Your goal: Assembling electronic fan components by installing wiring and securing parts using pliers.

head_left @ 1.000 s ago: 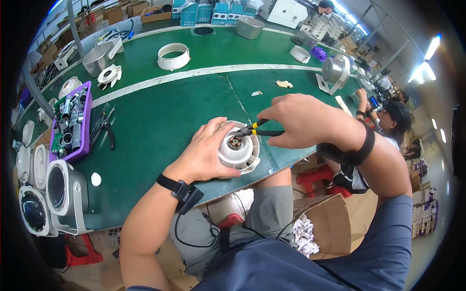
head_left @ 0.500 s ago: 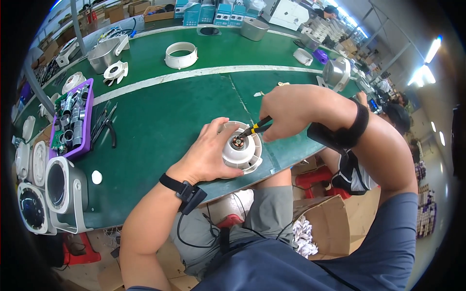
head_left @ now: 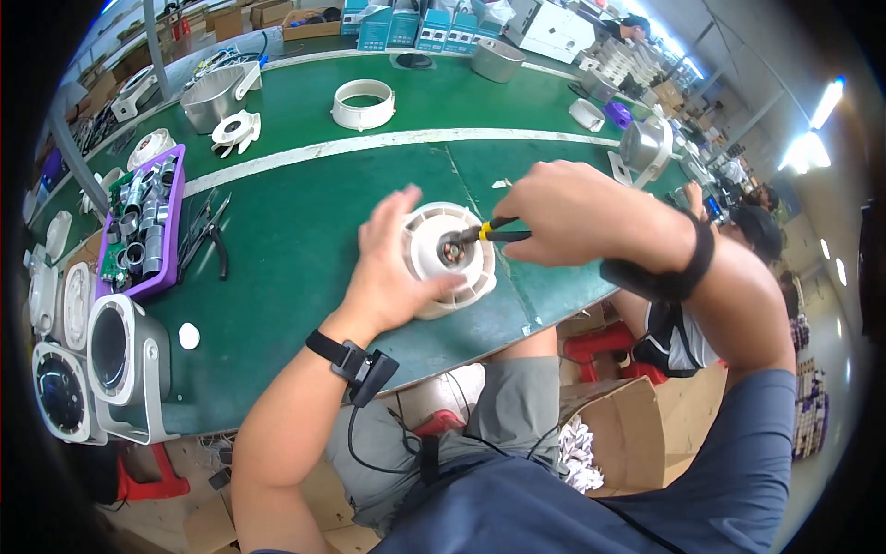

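In front of me a round white plastic housing with a ribbed rim lies near the table's front edge. At its middle shows a small hub with copper-coloured windings. My right hand is closed round yellow-and-black handled pliers, whose jaws reach down to the hub. On the housing's left side is my left hand, its fingers spread and slightly blurred. The thumb lies over the housing's near edge, while the fingertips point up past its left rim.
A purple tray of metal cylinders stands left, with more pliers beside it. White lamp-like units stand at the near left. A white ring and a metal shell lie farther back. A co-worker sits at right.
The fingers of my left hand have lifted and spread away from the housing. The housing looks turned, and the pliers now lie flatter, their jaws still at the hub.
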{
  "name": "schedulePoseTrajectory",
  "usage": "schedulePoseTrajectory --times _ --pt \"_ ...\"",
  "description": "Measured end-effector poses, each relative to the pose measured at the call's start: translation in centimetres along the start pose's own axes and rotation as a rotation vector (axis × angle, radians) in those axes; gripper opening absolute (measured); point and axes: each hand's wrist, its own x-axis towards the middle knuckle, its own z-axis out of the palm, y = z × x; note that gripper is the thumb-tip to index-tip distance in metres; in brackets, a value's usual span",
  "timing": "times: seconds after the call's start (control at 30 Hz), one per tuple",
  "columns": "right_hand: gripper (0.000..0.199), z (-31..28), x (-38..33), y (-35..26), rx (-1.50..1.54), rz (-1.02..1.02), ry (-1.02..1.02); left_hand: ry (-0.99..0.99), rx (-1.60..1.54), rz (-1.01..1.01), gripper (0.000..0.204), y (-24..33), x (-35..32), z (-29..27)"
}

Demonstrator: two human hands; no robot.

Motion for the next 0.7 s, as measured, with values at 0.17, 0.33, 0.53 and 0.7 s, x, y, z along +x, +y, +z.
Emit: schedulePoseTrajectory --times 0.17,0.33,0.53,0.7 --pt "0.039 5.0 -1.9 -0.4 0.042 0.041 0.438 0.218 -0.733 -0.302 0.096 -2.6 1.7 -0.4" --pt "0.051 8.7 -1.9 -1.0 0.057 0.073 0.592 0.135 -0.869 -0.357 0.070 -2.5 1.9 -0.6" --pt "0.052 8.6 -2.5 -0.8 0.120 0.131 0.556 0.148 -0.819 -0.314 0.055 -2.0 1.7 0.0" --pt "0.051 8.1 -2.5 -0.8 0.157 0.169 0.486 0.159 -0.790 -0.296 0.054 -1.8 1.7 0.3"
